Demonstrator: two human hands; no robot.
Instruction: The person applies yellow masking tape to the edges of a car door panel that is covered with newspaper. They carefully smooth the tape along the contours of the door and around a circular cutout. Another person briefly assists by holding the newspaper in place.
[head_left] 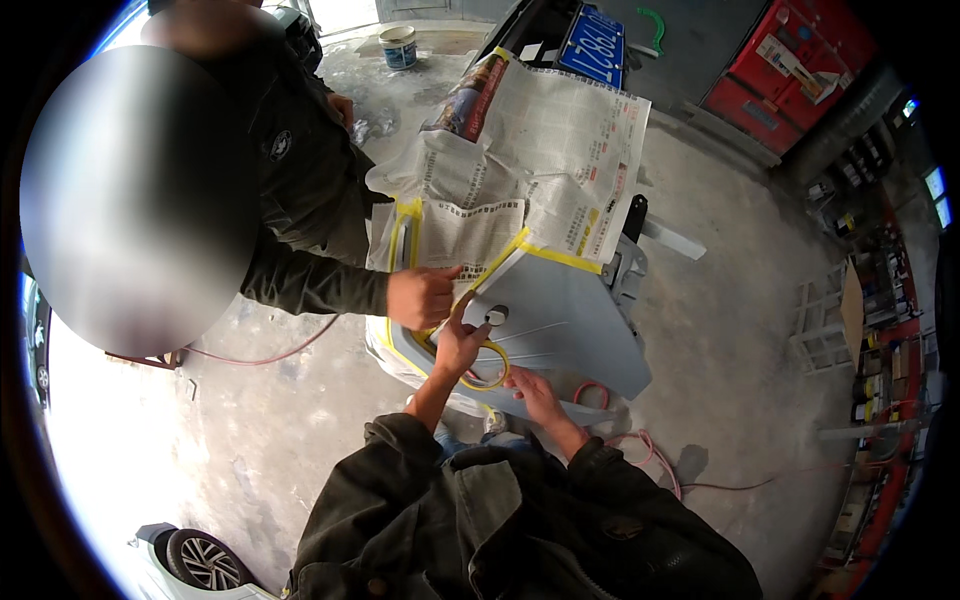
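A grey car bumper [570, 320] stands before me, partly covered with newspaper [572, 130] edged in yellow masking tape [497, 262]. My left hand [457, 347] reaches over its left part, index finger extended along the tape strip and thumb apart from it. My right hand [540, 400] is lower right, its fingertips closed at the right rim of a yellow masking tape roll [507, 362]. That ring lies between my hands, beside my left palm. A round opening [496, 315] shows near my left thumb. Another person's hand [420, 298], in a fist, rests at the taped edge.
A co-worker in dark clothes [310, 150] leans in from the left. A pail [398, 47] stands behind. Red hose [650, 450] lies on the floor at right. Cluttered shelves [880, 370] line the right; a red cabinet [780, 70] is far right. A car wheel [205, 560] shows lower left.
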